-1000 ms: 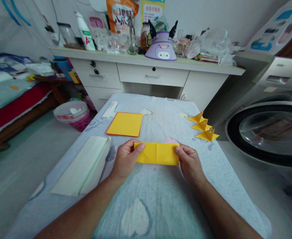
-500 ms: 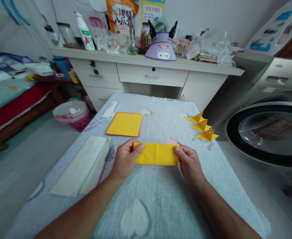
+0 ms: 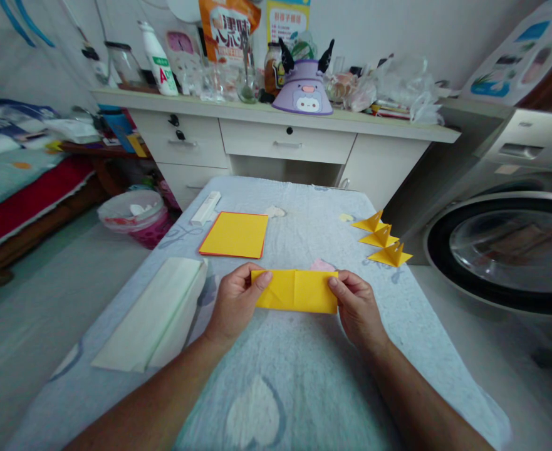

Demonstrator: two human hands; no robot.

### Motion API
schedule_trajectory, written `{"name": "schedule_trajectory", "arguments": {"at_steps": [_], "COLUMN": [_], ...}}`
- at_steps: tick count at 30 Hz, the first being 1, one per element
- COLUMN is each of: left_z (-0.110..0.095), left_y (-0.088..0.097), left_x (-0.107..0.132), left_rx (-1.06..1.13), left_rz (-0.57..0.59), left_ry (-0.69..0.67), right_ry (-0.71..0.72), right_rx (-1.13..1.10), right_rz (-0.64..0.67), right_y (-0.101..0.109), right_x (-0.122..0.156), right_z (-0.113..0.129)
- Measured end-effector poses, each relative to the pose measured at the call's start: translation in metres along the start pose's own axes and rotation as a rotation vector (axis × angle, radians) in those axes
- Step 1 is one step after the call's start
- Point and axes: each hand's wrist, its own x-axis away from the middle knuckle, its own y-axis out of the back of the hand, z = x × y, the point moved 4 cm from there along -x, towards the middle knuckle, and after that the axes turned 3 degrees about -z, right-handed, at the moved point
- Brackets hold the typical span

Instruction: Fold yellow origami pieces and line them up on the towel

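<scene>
A yellow sheet of paper (image 3: 296, 292), folded into a long rectangle, is held up just above the table. Creases show on it, one upright down the middle and slanting ones on the left half. My left hand (image 3: 236, 299) pinches its upper left corner, thumb in front and fingers behind. At the upper right corner, my right hand (image 3: 357, 304) grips it the same way. Beyond my left hand lies a stack of square paper (image 3: 234, 234), yellow on top with a red-orange edge beneath. Three folded yellow paper figures (image 3: 390, 254) stand in a row at the right.
A cloth-covered table (image 3: 322, 388) carries a pale folded packet (image 3: 156, 319) at left and a small white box (image 3: 205, 208) behind it. Past the far edge stands a white cabinet (image 3: 287, 134) with cluttered top. A washing machine (image 3: 515, 188) is at right, a pink bin (image 3: 137, 216) at left.
Both hands keep the same grip on the folded yellow paper. The whole view has shifted very slightly; nothing else visibly differs.
</scene>
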Motion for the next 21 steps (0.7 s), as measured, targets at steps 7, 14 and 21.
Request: {"name": "schedule_trajectory", "arguments": {"at_steps": [7, 14, 21], "left_z": [0.0022, 0.0040, 0.0017], "left_y": [0.0006, 0.0020, 0.0012], "left_x": [0.0004, 0.0004, 0.0002], "left_rx": [0.007, 0.011, 0.003], "left_rz": [-0.001, -0.009, -0.022], "left_ry": [0.006, 0.013, 0.011], "right_ry": [0.002, 0.006, 0.015], "right_rx": [0.011, 0.028, 0.027], "right_rz": [0.007, 0.006, -0.001], "right_y": [0.0021, 0.0005, 0.0028], "right_x": [-0.0011, -0.0003, -0.0002], "right_z": [-0.0023, -0.0002, -0.0010]}}
